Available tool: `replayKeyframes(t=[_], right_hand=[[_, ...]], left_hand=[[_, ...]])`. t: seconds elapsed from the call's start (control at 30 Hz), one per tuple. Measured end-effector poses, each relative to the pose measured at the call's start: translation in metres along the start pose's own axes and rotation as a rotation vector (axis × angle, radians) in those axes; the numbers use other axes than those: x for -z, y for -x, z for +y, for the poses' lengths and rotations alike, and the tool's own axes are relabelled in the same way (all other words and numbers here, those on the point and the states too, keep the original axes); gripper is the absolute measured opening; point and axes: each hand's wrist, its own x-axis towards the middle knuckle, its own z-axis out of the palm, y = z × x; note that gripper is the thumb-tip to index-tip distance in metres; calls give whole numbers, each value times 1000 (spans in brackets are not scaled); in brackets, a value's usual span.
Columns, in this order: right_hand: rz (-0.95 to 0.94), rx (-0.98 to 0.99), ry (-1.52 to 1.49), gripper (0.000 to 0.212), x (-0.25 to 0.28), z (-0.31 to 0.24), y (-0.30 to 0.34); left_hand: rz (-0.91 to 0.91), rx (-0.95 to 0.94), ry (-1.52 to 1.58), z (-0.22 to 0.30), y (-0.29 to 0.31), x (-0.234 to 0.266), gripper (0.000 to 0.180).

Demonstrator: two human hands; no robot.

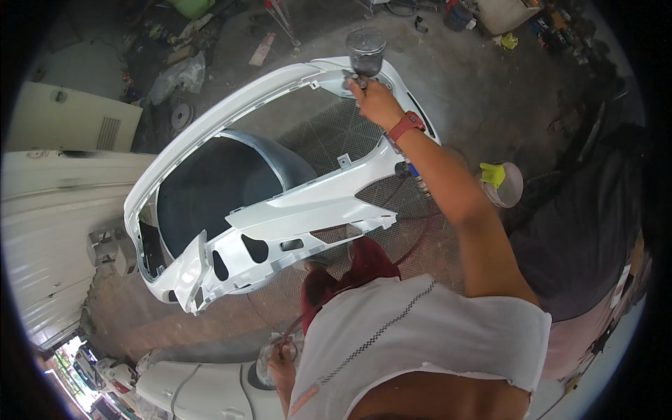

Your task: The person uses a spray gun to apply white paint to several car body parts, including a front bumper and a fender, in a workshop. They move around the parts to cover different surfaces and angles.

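A paint spray gun (358,80) with a dark, smeared cup (367,57) on top is in my right hand (380,105), fingers wrapped round it. It is over the far right end of a glossy white car bumper (315,199). The bumper lies across a large drum-like stand (269,157), with its openings and clip tabs showing. Low at my left side, my left hand (281,369) is closed on a thin red hose (287,339). More of the hose curves over the floor by my feet. A blue fitting shows under my right wrist.
A whitish bucket (514,187) with a yellow-green cloth stands right of my arm. Dark sheeting (574,231) covers something at the right. Behind me to the left lies another white body panel (203,392). Plastic wrap (178,77) and clutter line the far side.
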Motion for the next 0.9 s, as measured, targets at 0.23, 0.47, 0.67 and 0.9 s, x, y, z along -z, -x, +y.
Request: replayKeyframes(t=[0.23,0.47,0.67,0.9], right_hand=[[-3,-278,-7,62,14,44,-26],[157,-295,316,64,36,153,-54],[-65,-250,291,64,37,91,-28],[-202,-469,105,65,50,63,-48]], left_hand=[[52,-4,-24,7,13,-6,29],[-2,4,54,14,17,-17,27],[-37,26,12,26,14,-26,27],[32,-102,85,24,15,-27,25]])
